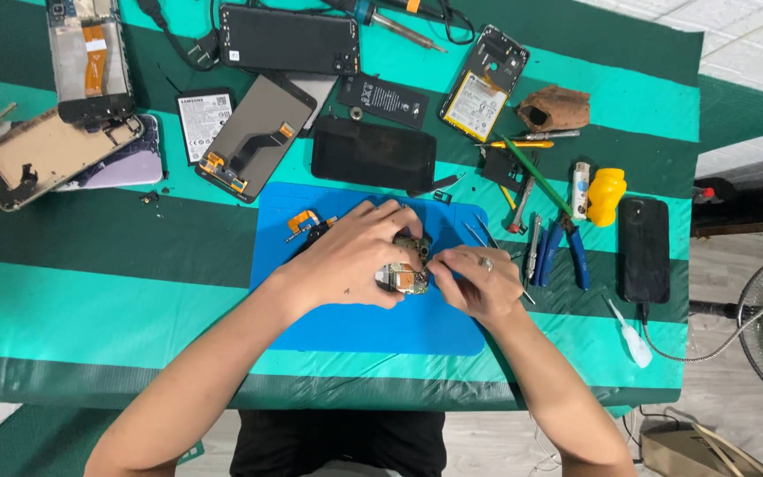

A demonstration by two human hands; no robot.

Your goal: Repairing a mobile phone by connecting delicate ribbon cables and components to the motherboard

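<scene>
Both hands meet over blue mat (346, 327). Left hand (351, 256) curled around small circuit board (405, 279) (metal shields showing), held above mat's centre. Right hand (479, 281) fingers pinched narrow at board's edge.

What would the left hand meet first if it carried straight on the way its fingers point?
Probably the small circuit board its fingers already rest on above the blue mat; just past it sits the right hand. Depth is hard to judge from above.
</scene>
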